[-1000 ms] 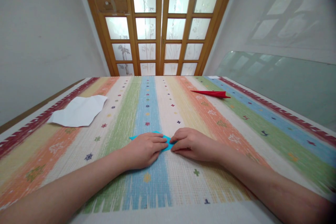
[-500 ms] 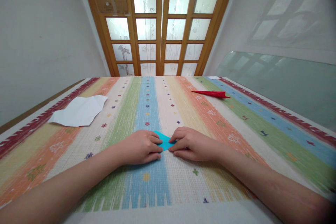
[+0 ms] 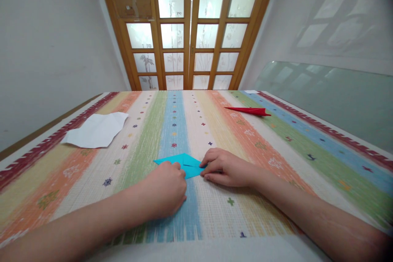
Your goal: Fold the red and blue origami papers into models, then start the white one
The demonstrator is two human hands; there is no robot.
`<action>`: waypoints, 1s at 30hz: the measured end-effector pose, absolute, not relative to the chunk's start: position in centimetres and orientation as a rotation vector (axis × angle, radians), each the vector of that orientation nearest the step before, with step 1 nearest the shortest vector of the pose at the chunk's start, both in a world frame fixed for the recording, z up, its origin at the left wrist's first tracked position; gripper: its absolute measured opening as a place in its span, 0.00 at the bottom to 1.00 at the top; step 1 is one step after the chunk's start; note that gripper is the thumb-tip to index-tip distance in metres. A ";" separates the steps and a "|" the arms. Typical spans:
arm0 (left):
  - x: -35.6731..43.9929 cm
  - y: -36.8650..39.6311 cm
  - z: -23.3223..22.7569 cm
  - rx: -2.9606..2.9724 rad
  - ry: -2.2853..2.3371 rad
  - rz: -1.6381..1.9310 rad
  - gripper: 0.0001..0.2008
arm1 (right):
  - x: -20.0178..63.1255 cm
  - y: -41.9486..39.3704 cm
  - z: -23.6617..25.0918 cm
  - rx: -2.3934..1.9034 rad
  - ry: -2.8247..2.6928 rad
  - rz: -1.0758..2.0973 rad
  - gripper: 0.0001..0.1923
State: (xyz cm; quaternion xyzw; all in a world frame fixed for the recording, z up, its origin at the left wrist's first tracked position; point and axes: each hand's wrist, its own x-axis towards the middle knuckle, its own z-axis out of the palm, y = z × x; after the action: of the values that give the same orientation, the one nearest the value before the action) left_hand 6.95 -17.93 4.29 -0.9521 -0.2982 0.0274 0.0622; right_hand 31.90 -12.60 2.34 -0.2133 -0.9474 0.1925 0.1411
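- Pressing down on a blue paper [image 3: 184,163], both hands work near the middle of the table [image 3: 276,221], closer to its near edge than its far edge.
- The blue paper lies flat on the striped cloth [image 3: 147,139], folded into a pointed shape, its left tip free and its right part under the fingers.
- The left hand [image 3: 167,188] is curled, knuckles up, its fingertips resting on the near edge of the blue paper; it grips nothing that can be seen.
- The right hand [image 3: 225,168] lies palm down with fingers bent close together, their tips pinning the right corner of the blue paper to the cloth.
- The two hands sit just beside each other, with the paper's crease showing between them.
- A white sheet [image 3: 96,131], crumpled at its edges, lies near the left edge of the table, well apart from the hands.
- A red paper [image 3: 248,110], folded long and pointed, lies toward the far right corner.
- A small white scrap [image 3: 251,91] sits at the far edge, right of centre.
- Beyond the far edge stands a wooden door [image 3: 190,28] with frosted panes.
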 end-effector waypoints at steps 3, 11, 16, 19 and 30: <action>7.8 -19.3 3.8 -2.790 -0.920 0.246 0.06 | 31.9 -12.5 2.1 -0.619 -2.733 0.542 0.10; 8.7 -21.4 0.8 -2.621 -1.211 0.119 0.06 | 31.5 -12.6 1.4 -0.589 -2.686 0.491 0.08; 9.3 -21.7 1.0 -2.609 -1.262 0.037 0.05 | 31.1 -13.4 1.8 -0.668 -2.712 0.455 0.09; 9.4 -21.3 1.4 -2.608 -1.298 0.029 0.03 | 30.9 -13.7 1.9 -0.714 -2.708 0.452 0.08; 9.0 -20.2 1.3 -2.506 -1.394 0.152 0.17 | 30.5 -14.2 2.1 -0.796 -2.731 0.436 0.16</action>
State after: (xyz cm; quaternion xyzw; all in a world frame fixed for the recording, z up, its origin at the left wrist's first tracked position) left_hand 9.03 -20.15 1.30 -0.8647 -0.4811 0.0525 0.1344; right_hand 30.51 -14.25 2.10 -0.2743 -0.9407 0.1503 0.1316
